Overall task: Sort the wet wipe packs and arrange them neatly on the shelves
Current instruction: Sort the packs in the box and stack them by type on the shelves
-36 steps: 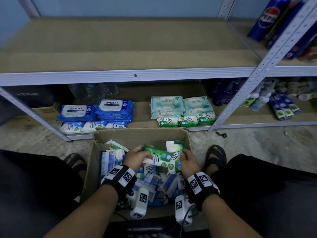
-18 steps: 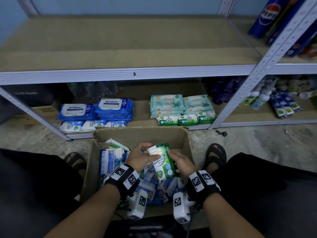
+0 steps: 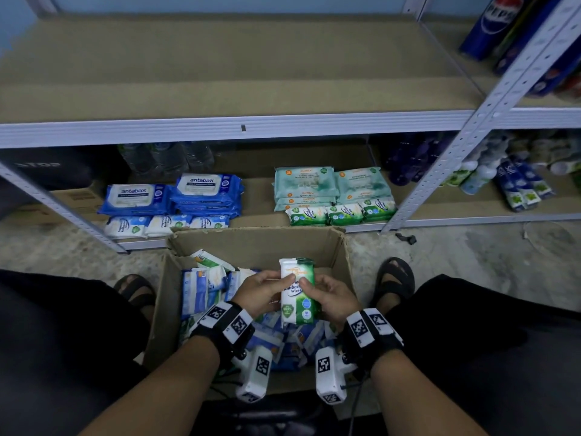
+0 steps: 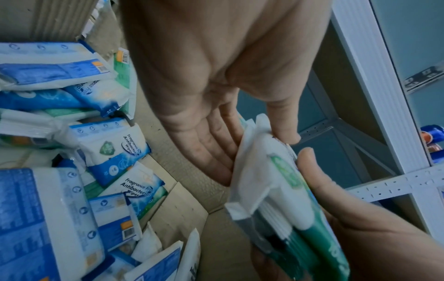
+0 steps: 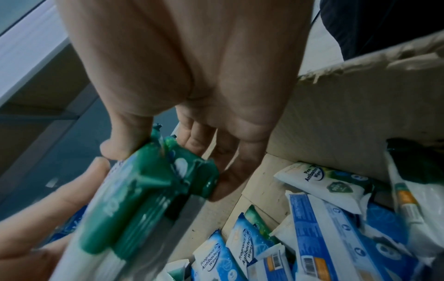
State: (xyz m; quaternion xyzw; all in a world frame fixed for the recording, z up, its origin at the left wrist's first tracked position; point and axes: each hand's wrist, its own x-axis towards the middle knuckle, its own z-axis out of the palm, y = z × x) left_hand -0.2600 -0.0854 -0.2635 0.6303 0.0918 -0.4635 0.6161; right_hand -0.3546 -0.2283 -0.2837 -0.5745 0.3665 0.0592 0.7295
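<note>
Over the open cardboard box (image 3: 257,243) I hold small green-and-white wipe packs (image 3: 297,292) stacked upright, seemingly two (image 5: 149,192). My left hand (image 3: 264,289) pinches their left edge, thumb on the front (image 4: 286,131). My right hand (image 3: 327,294) grips the right edge, thumb on the front. The box holds several loose blue-and-white packs (image 3: 204,291) (image 4: 115,150) (image 5: 312,228). On the lower shelf (image 3: 254,215) lie blue Antabax packs (image 3: 176,193), teal packs (image 3: 333,184), and rows of small blue packs (image 3: 163,225) and green packs (image 3: 339,214).
The upper shelf board (image 3: 220,73) is bare. A grey upright post (image 3: 465,146) stands right of the teal packs, with bottles (image 3: 503,180) beyond it. Blue cans (image 3: 496,23) sit top right. My sandalled feet (image 3: 394,278) flank the box on the concrete floor.
The green packs, held crosswise a second ago, have been turned upright and squared together between both hands. Both hands shifted slightly toward me over the box.
</note>
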